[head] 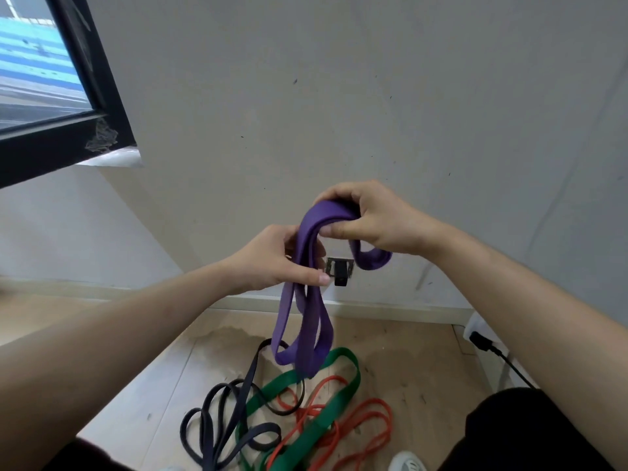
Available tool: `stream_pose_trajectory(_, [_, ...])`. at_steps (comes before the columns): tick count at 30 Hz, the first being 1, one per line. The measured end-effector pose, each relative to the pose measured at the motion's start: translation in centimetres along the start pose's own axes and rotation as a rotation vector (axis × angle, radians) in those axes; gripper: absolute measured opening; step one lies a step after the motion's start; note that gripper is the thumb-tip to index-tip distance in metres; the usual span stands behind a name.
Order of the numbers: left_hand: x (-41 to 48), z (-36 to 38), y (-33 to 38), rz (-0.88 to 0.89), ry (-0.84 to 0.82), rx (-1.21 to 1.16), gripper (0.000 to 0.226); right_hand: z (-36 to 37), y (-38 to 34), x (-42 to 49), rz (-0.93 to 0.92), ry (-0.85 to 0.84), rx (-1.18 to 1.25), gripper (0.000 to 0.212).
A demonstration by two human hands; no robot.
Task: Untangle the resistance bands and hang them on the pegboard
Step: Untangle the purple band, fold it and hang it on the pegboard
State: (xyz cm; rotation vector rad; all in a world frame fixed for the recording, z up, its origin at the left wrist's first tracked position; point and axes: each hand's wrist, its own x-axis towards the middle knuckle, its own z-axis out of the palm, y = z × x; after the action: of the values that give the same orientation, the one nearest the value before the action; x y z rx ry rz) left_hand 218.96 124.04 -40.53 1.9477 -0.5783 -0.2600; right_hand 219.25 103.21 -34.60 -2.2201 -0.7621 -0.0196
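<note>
A purple resistance band (pixel 307 321) hangs in folded loops in front of the wall. My right hand (pixel 368 217) grips its top fold, and a short loop droops below that hand. My left hand (pixel 277 258) pinches the hanging strands a little lower. On the wooden floor below lie a green band (pixel 307 433), a dark navy band (pixel 222 416) and an orange band (pixel 367 433), tangled across one another. No pegboard is in view.
A wall socket with a black plug (pixel 341 271) sits low on the grey wall behind the purple band. A dark-framed window (pixel 85 96) is at the upper left. A black cable (pixel 503 358) runs at the right. A white shoe (pixel 406 465) shows at the bottom.
</note>
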Motion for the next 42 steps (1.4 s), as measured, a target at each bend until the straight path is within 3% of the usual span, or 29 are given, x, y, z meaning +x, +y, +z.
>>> stream_pose_trajectory(10, [0.1,0.6,-0.2,-0.050,-0.016,-0.127,0.044,-3.0,-0.7,-0.2,-0.119,0.437,0.314,0.014])
stream_pose_trajectory(16, [0.1,0.1,0.4,-0.009,0.056,-0.215,0.049,-5.2,1.4,-0.8,-0.029,0.563,0.473,0.009])
stream_pose_trajectory(20, [0.3,-0.4,0.4,0.013,0.230,-0.221,0.047,-5.2,4.9,-1.4,0.134,0.469,0.513,0.008])
stream_pose_trajectory(24, [0.6,-1.3,0.8,0.008,0.374,-0.312,0.042,-4.4,7.8,-2.7,0.339,0.095,0.353,0.025])
stream_pose_trajectory(26, [0.7,-1.6,1.1,0.005,0.386,-0.356,0.026,-3.0,8.0,-2.9,0.406,-0.128,0.163,0.033])
stream_pose_trajectory(28, [0.8,-1.5,1.5,0.013,0.364,-0.398,0.018,-1.2,7.5,-2.6,0.424,-0.238,0.129,0.032])
stream_pose_trajectory(33, [1.0,-1.2,1.9,0.027,0.342,-0.485,0.034,1.1,5.7,-1.6,0.384,-0.162,0.337,0.038])
stream_pose_trajectory(37, [1.0,-1.7,2.0,0.055,0.305,-0.503,0.025,1.6,4.2,-0.5,0.257,0.059,0.531,0.047])
stream_pose_trajectory(42, [0.4,-1.1,1.6,0.073,0.169,-0.365,0.020,1.8,3.0,-0.1,0.133,0.024,0.444,0.042])
